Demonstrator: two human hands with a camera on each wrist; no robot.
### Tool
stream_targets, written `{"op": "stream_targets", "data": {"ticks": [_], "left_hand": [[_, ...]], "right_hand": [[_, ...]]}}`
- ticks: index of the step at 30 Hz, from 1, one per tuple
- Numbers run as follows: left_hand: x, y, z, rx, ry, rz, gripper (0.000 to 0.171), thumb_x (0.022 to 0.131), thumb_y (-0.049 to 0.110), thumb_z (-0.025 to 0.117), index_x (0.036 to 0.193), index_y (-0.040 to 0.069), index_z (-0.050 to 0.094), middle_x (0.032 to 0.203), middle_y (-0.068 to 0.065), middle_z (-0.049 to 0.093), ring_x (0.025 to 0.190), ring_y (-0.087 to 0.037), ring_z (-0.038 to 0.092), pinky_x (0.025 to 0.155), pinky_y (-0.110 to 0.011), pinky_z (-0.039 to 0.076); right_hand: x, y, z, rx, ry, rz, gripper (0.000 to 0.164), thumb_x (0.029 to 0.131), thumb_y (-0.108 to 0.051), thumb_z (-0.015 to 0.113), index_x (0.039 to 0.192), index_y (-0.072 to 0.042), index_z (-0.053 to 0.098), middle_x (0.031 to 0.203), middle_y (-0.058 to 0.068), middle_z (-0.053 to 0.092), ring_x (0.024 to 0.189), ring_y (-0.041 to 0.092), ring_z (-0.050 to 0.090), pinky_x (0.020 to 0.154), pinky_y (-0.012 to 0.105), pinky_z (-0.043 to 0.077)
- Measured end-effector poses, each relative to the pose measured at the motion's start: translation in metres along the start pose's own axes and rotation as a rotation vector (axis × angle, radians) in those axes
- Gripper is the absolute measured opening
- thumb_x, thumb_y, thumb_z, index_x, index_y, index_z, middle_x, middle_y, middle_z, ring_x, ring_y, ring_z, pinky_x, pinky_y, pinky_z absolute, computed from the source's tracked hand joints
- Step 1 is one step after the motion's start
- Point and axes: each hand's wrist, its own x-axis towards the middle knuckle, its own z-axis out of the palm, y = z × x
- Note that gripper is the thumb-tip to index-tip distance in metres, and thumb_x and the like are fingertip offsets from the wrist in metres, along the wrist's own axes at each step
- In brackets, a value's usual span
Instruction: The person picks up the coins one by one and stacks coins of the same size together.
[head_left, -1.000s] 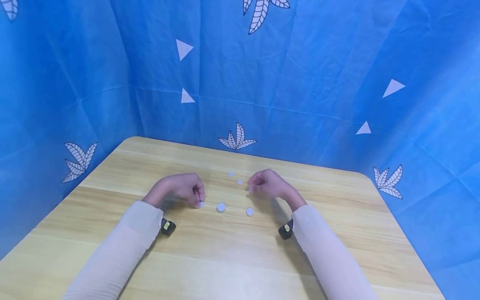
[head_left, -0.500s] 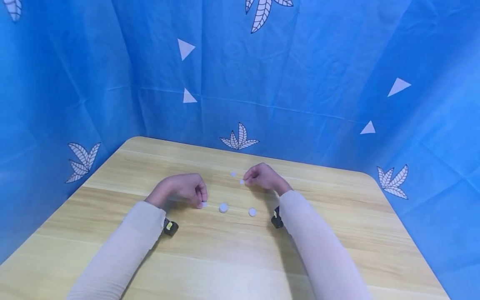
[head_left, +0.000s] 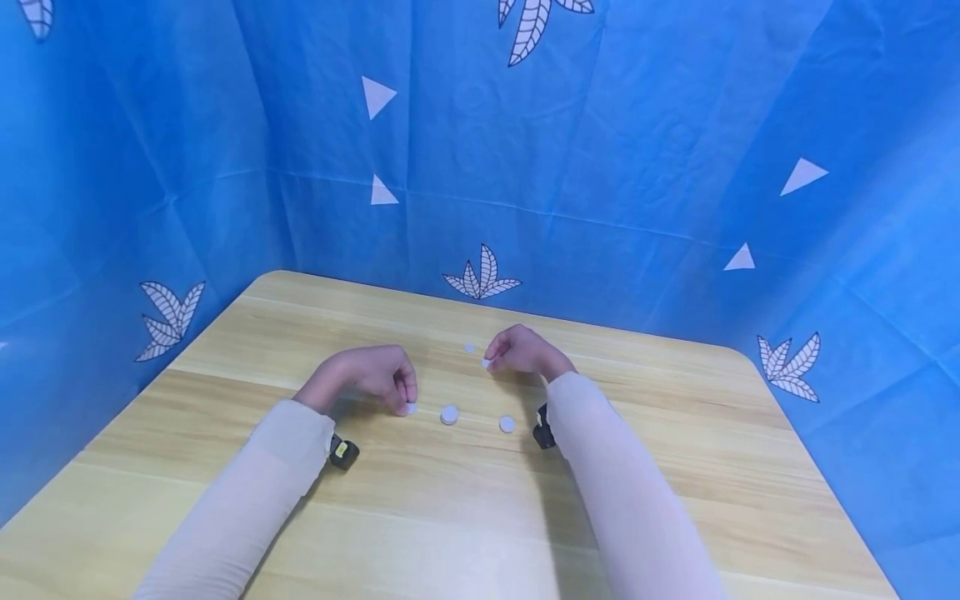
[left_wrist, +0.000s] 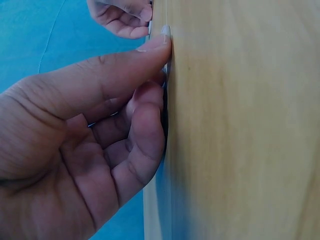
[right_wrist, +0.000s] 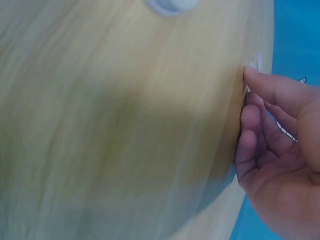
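My left hand (head_left: 381,380) rests low on the wooden table, thumb and fingers pinching the edge of a small white disc (head_left: 411,408). In the left wrist view, a sliver of white disc (left_wrist: 166,30) shows past the thumb tip. Farther back, my right hand (head_left: 519,350) pinches another small white disc (head_left: 486,363), which its fingertips partly cover. The right wrist view has the right hand (right_wrist: 280,125) close over the tabletop, its other fingers curled in. Between the hands and nearer me lie a thicker white disc (head_left: 449,415) and a flat-looking white disc (head_left: 507,424).
One more small white disc (head_left: 468,347) lies behind the others, left of the right hand. The pale wooden table (head_left: 420,517) has rounded back corners and meets a blue patterned cloth (head_left: 600,167) at the back and sides. Each wrist wears a small black camera (head_left: 344,452).
My right hand has moved back and left from beside the right-hand discs onto the small disc, closing its fingertips on it. The left hand keeps its place at its disc; the view shifts slightly.
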Motion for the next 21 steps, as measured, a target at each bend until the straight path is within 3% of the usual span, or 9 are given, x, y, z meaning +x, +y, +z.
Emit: {"op": "stream_targets", "data": {"ticks": [9, 15, 21], "left_hand": [[0.0005, -0.0005, 0.0008, -0.003, 0.002, -0.002, 0.015, 0.079, 0.008, 0.086, 0.088, 0.012, 0.074, 0.085, -0.003, 0.068, 0.080, -0.018, 0.059, 0.074, -0.031, 0.049], [0.0010, -0.0007, 0.0011, 0.008, 0.004, -0.005, 0.015, 0.079, 0.009, 0.086, 0.087, 0.013, 0.074, 0.085, -0.002, 0.067, 0.080, -0.018, 0.058, 0.074, -0.031, 0.049], [0.0012, -0.0008, 0.0021, 0.027, 0.015, 0.002, 0.015, 0.079, 0.010, 0.086, 0.086, 0.013, 0.074, 0.085, -0.002, 0.067, 0.081, -0.018, 0.058, 0.075, -0.032, 0.049]], "right_hand": [[0.0016, -0.0034, 0.0008, -0.015, -0.035, 0.024, 0.014, 0.089, -0.011, 0.078, 0.098, -0.010, 0.068, 0.105, 0.004, 0.066, 0.101, 0.021, 0.057, 0.100, 0.039, 0.047], [0.0011, -0.0017, 0.0027, -0.023, -0.017, -0.027, 0.011, 0.088, -0.010, 0.077, 0.093, -0.011, 0.067, 0.100, 0.003, 0.066, 0.096, 0.020, 0.056, 0.095, 0.038, 0.046], [-0.0024, -0.0029, 0.0040, -0.002, -0.009, -0.066, 0.009, 0.091, -0.013, 0.077, 0.097, -0.011, 0.071, 0.101, 0.002, 0.069, 0.098, 0.020, 0.059, 0.096, 0.040, 0.048]]}}
